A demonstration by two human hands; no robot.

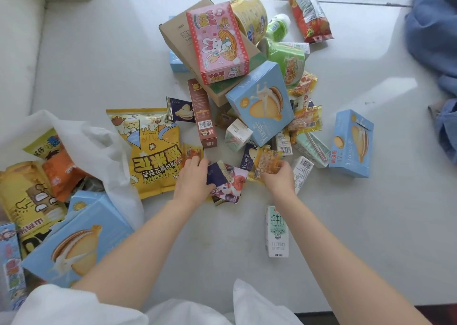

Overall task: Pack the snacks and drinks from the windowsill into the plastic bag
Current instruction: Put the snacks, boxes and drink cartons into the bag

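A pile of snacks covers the white windowsill (346,213). My left hand (194,180) grips several small packets, a dark purple one (214,173) and an orange one (193,152). My right hand (278,178) pinches a small clear yellow nut packet (265,160). The white plastic bag (108,149) lies open at the left, holding a blue biscuit box (74,240), a yellow bag and an orange pouch. A yellow popcorn bag (153,151) lies beside the bag's mouth. A milk carton (277,230) lies near my right forearm.
Further back lie a pink rabbit box (217,42), a cardboard box (178,35), blue biscuit boxes (262,102) (352,143), green cup noodles (286,60), a green bottle (278,26) and a red snack bag (306,13). Blue clothing (435,35) is heaped at the right.
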